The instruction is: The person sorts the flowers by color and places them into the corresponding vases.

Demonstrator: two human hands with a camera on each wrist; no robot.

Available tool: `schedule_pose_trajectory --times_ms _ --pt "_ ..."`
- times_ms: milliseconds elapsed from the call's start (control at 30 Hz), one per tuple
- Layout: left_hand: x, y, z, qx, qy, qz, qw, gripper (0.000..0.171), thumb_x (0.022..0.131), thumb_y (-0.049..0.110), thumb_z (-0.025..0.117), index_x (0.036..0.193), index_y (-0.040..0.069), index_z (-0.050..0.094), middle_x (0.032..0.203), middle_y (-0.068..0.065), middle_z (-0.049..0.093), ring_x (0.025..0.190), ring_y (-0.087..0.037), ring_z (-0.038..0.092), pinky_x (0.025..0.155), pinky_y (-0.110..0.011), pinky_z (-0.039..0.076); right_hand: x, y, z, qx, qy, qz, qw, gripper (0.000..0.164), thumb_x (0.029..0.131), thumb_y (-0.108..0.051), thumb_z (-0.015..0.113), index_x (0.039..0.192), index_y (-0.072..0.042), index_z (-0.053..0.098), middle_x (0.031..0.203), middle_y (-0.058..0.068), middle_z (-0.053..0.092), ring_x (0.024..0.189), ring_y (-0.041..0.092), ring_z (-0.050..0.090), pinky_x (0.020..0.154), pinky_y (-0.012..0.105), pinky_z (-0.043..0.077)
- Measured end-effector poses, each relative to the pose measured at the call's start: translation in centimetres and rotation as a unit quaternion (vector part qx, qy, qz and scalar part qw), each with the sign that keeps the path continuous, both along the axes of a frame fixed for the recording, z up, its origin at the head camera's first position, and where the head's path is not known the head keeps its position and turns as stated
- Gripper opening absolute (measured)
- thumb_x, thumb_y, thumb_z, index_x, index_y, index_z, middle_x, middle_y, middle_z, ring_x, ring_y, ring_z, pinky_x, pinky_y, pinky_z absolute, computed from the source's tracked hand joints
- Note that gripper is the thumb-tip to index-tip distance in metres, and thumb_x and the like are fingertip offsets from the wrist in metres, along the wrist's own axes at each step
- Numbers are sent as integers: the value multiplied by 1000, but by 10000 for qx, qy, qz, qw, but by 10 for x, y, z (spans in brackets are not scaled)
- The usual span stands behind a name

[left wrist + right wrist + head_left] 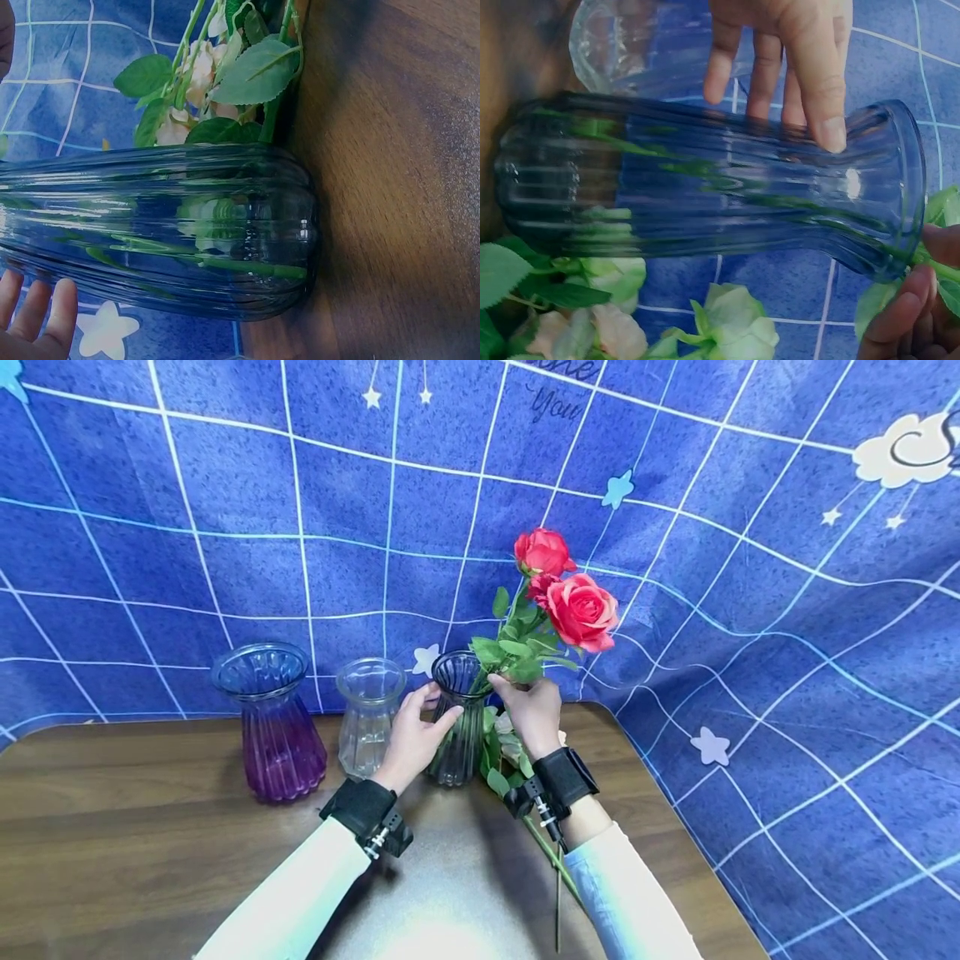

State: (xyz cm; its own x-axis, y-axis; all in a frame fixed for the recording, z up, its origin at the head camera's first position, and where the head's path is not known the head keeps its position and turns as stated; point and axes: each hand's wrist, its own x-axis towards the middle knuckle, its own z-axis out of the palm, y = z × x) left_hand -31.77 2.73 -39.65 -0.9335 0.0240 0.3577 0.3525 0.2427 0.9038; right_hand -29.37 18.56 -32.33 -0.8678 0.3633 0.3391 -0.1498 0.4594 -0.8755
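Note:
A dark grey ribbed glass vase (459, 735) stands upright on the table. My left hand (415, 731) holds it lightly at the neck, thumb across the front and fingers on the far side. At its rim, my right hand (531, 710) pinches the green stem of red roses (566, 589). Inside the vase, the stem (255, 268) slants down to near the bottom, visible through the glass. Leaves (517, 647) spread just above the rim, and the blooms lean to the right. Pale roses (739, 322) lie on the table beside the vase, partly hidden by my right hand.
Left of the grey vase stand a clear glass vase (367, 731) and a larger blue-to-purple vase (281, 739). Long stems (551, 843) of the pale roses run toward me under my right forearm. A blue gridded cloth (337, 568) hangs behind the wooden table (150, 827).

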Motion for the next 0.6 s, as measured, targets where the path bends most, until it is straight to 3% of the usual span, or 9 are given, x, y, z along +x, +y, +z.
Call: schedule_pose_trajectory --times_ms 200,333,600 --pt "-1 0 -1 32 -13 -10 10000 59 85 29 69 133 2 46 124 -15 52 114 -30 53 86 -41 52 3 -1 -7 -577 248 -388 9973 33 77 -33 76 61 -12 55 52 -6 48 45 10 43 49 27 37" --pt "-2 -1 -1 12 -27 -12 10000 59 85 29 68 133 2 47 124 -15 53 114 -29 53 85 -41 51 2 -1 -9 -661 395 -477 9959 36 78 -32 75 59 -14 50 53 -5 45 46 11 41 50 27 35" --pt "-2 0 -3 -20 -2 -6 10000 59 86 27 68 134 1 46 124 -15 53 113 -30 53 86 -41 51 -3 -3 -11 -333 407 -439 9976 29 80 -27 72 61 -10 59 52 -7 45 50 10 43 53 25 36"
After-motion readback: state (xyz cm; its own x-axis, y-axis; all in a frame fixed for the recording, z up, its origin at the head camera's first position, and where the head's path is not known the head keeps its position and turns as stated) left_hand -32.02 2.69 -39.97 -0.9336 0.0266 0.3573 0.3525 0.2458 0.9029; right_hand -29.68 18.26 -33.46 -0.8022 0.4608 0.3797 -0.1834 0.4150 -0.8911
